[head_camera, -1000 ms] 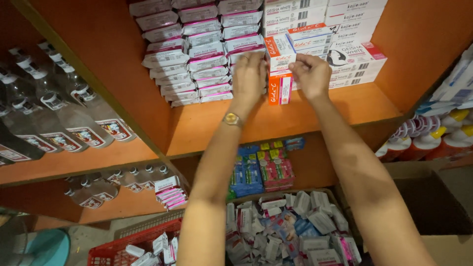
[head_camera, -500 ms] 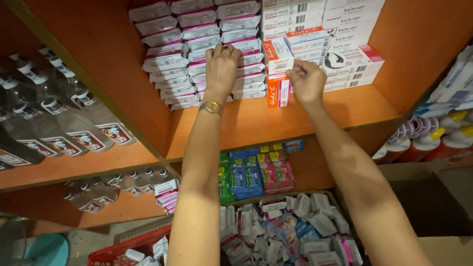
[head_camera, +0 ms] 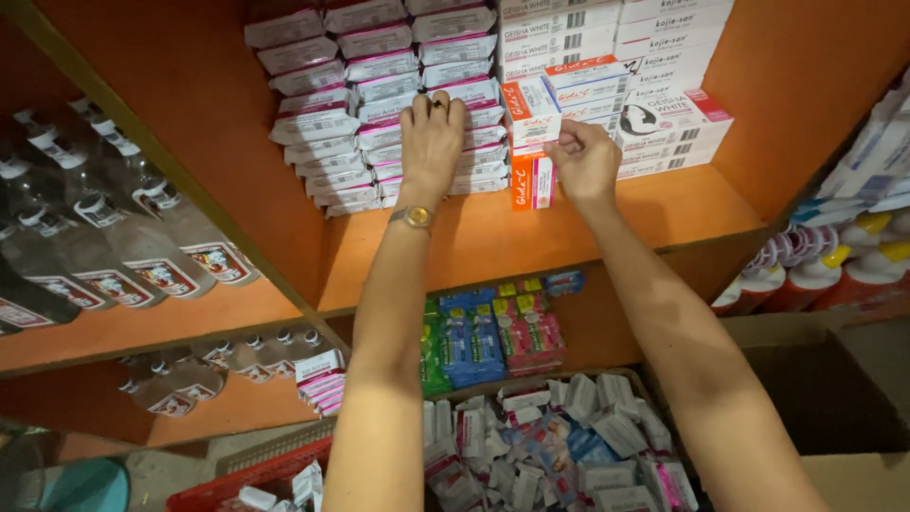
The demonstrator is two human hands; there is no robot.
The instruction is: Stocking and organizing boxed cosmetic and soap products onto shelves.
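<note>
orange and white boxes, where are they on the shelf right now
In the head view the orange and white boxes stand mid-shelf, between the pink-and-white packet stacks and the right hand.

We see white-and-pink packets (head_camera: 379, 104) stacked on the orange shelf; orange-and-white boxes (head_camera: 533, 142) beside them; labelled clear bottles (head_camera: 142, 228) left.

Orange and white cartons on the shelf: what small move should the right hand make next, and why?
Probably nudge the upper orange and white carton back flush. The right hand touches that stack, whose front stands proud of the white boxes behind it, over a lower upright orange carton. The left hand lies flat on the white and pink packets.
</note>
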